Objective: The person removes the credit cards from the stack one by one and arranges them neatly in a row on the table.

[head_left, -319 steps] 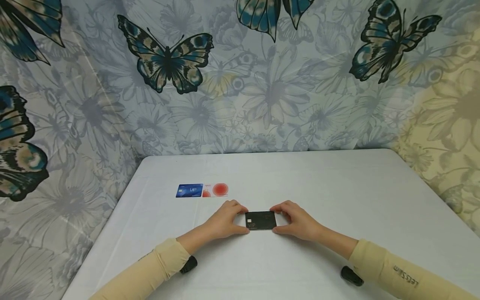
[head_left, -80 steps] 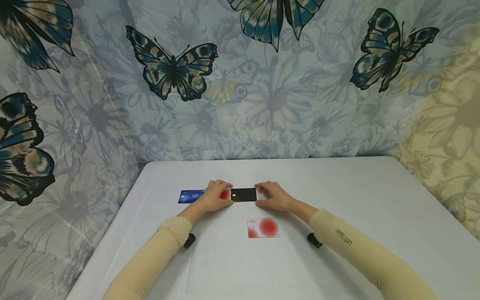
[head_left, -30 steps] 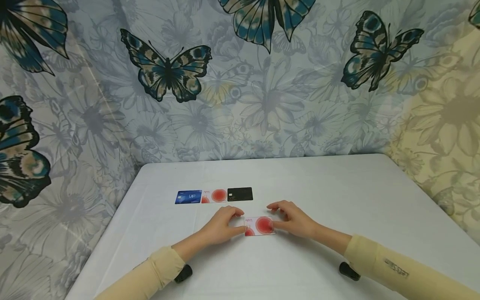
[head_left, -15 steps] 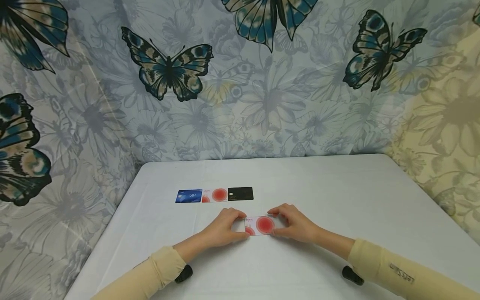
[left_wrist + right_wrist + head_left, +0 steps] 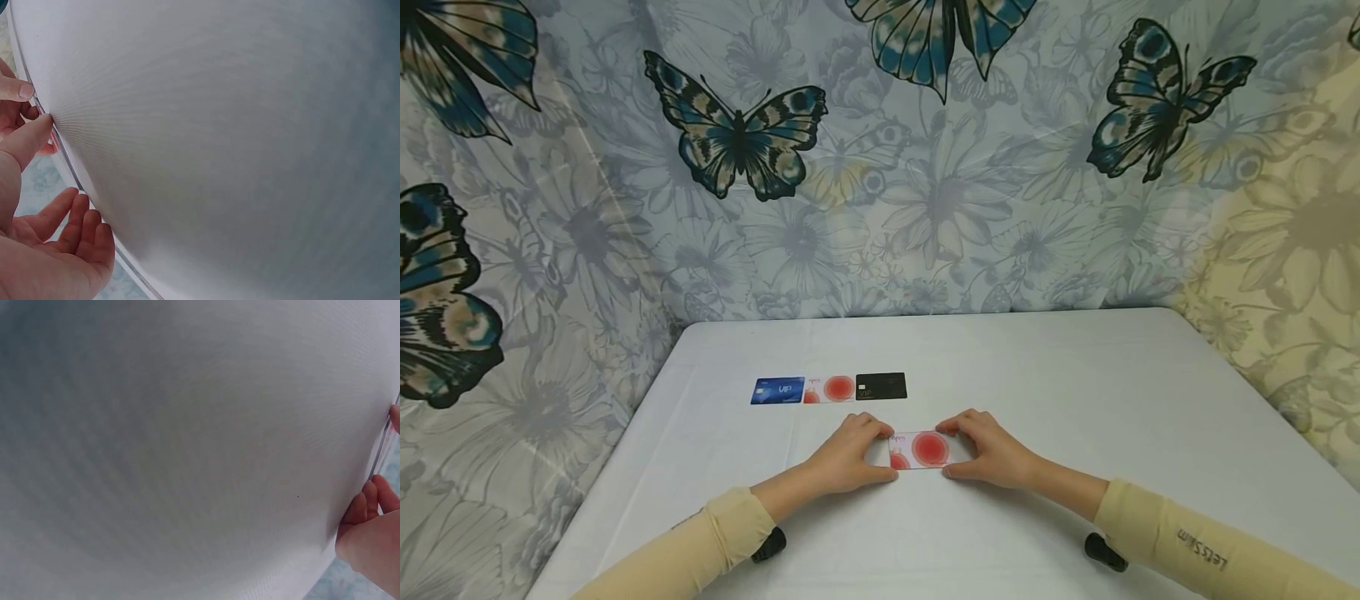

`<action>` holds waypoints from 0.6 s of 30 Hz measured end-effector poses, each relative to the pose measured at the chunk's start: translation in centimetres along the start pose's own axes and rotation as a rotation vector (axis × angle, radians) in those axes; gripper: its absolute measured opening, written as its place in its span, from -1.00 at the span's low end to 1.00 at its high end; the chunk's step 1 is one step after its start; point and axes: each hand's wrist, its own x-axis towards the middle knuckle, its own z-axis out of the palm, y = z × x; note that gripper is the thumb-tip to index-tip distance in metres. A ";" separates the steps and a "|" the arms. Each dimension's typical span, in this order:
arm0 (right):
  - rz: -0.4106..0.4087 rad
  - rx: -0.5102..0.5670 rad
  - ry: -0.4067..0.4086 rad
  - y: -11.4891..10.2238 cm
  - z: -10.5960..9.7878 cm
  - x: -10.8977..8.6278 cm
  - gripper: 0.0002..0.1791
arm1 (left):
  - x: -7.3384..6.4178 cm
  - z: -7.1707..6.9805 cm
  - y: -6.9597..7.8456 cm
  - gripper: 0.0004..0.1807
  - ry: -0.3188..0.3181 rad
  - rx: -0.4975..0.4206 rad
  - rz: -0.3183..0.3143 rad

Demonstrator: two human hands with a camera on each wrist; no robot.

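A white card with red circles (image 5: 930,449) lies on the white table in front of the row of cards. My left hand (image 5: 850,454) grips its left end, thumb at the near corner and index finger at the far corner. On the opposite end my right hand (image 5: 996,450) holds the card in the same way. Low in the left wrist view the left hand (image 5: 59,262) shows with fingertips at the table; at the right edge of the right wrist view is the right hand (image 5: 375,534). The card is mostly hidden in both wrist views.
Behind the hands, a blue VIP card (image 5: 778,391), another white card with red circles (image 5: 830,389) and a black VIP card (image 5: 881,386) form a side-by-side row. The white table (image 5: 1037,358) meets a butterfly-patterned backdrop (image 5: 940,208).
The black card, earlier held in front, was set at the row's right end. Both hands then came back to the white card; over the last second their fingers closed on its corners.
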 end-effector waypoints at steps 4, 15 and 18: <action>0.001 0.000 0.005 0.0 0.0 0.0 -0.42 | 0.1 -0.1 0.0 -0.44 -0.003 -0.010 -0.004; -0.006 0.007 0.021 0.1 0.1 0.0 -0.46 | 0.2 0.1 -0.2 -0.50 0.018 -0.005 0.002; -0.005 0.007 0.022 0.2 0.1 0.0 -0.47 | 0.2 0.1 -0.2 -0.51 0.020 -0.013 0.010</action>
